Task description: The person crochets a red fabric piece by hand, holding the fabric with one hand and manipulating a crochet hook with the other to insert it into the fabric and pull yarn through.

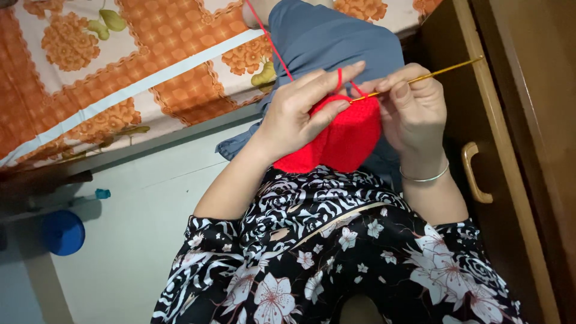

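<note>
My left hand (300, 111) pinches the top edge of a red crocheted piece (342, 141), with the red yarn strand (271, 42) running over its index finger and up toward the top of the view. My right hand (414, 108) grips a thin golden crochet hook (438, 72) whose tip sits at the piece's upper edge. Both hands are held close together above my lap. A thin silver bangle (427, 178) circles my right wrist.
My black and white floral garment (336, 258) fills the lower view, with a grey-blue cloth (336, 36) over my leg. An orange patterned bedsheet (120, 66) lies at the left. A wooden cabinet with a handle (474, 174) stands at the right. A blue round object (63, 232) rests on the floor.
</note>
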